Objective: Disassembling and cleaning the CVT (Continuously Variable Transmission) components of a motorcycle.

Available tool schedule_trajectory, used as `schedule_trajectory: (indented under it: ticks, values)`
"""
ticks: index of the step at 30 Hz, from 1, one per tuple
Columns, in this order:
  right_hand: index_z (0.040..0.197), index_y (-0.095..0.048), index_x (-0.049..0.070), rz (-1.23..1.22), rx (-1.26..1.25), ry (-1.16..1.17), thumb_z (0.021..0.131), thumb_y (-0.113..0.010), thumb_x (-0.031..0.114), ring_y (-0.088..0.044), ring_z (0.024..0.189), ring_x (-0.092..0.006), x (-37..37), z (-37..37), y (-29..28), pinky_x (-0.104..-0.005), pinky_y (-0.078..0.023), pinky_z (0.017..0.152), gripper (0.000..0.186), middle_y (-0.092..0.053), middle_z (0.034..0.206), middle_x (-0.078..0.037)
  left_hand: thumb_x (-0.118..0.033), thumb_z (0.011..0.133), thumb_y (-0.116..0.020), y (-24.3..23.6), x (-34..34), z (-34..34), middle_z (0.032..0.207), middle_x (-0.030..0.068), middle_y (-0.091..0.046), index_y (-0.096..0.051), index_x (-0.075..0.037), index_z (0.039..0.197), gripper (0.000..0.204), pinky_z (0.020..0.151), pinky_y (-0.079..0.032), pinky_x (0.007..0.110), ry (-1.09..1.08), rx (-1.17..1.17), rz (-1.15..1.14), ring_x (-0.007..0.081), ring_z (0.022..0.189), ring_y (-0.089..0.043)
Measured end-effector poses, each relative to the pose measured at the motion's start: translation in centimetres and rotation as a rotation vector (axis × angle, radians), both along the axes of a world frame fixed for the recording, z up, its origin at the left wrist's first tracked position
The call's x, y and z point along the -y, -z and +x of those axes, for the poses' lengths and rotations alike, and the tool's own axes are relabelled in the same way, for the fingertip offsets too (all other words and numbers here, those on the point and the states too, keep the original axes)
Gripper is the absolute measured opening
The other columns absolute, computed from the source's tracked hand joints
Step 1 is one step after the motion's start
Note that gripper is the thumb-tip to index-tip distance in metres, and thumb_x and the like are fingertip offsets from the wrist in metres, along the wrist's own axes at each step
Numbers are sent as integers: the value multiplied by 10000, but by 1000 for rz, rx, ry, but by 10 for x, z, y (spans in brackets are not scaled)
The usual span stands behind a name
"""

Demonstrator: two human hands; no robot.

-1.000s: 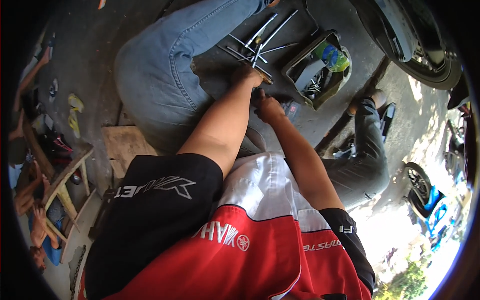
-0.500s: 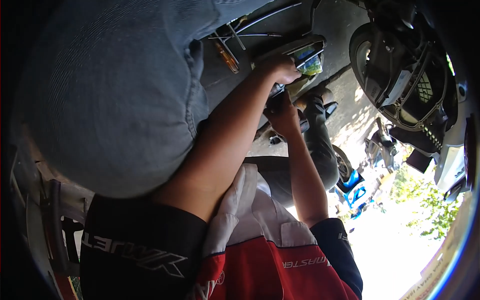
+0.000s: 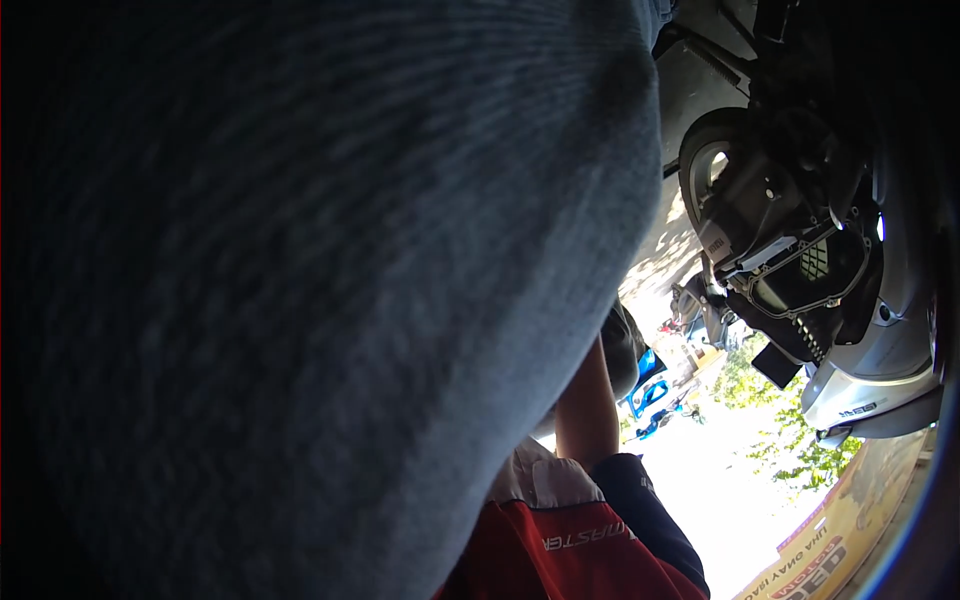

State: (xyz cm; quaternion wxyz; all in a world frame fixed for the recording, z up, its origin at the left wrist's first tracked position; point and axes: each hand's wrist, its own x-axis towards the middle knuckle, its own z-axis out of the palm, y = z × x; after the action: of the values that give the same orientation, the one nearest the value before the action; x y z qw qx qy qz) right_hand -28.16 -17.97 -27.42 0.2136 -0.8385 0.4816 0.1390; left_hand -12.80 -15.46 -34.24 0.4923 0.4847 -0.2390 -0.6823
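Grey denim cloth (image 3: 400, 250), looking like a trouser leg very close up, fills most of the view. Both my hands are hidden behind it, along with my whole left arm. Of my right arm, part of the bare forearm (image 3: 588, 410) shows, running up behind the denim from a dark sleeve (image 3: 645, 510). What either hand holds or touches cannot be seen.
A partly stripped scooter (image 3: 800, 260) with a wheel and open casing stands at the right. Beyond it are blue vehicle parts (image 3: 650, 385), green leaves (image 3: 765, 410) and a yellow banner (image 3: 835, 550) in bright light.
The denim now covers much more of the view. Half a second ago both hands showed close together, closed round a dark object beside a tray; hands, tray and nearby tools are now hidden.
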Motion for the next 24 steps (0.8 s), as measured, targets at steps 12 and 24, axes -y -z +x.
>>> schedule_trajectory:
  ticks: [12,24]
  values:
    - [1303,-550,97,-221,-196,84,782,-796,200,-672,1098,-290,72,-2,-29,-405,-521,920,585,-693,1179,-144,-498,1035,-406,-19,-17,18,1503,134,-457,-494,-216,1458,516,1164,-344,400,86,98,35,310,1358,-468]
    - [1331,-544,91,-121,0,127,792,-769,188,-667,1093,-223,96,-16,-26,-372,-513,934,592,-696,1184,-103,-328,1077,-314,28,8,-55,1487,-7,-487,-599,-198,1334,405,1160,-372,343,54,597,-378,164,1358,-461]
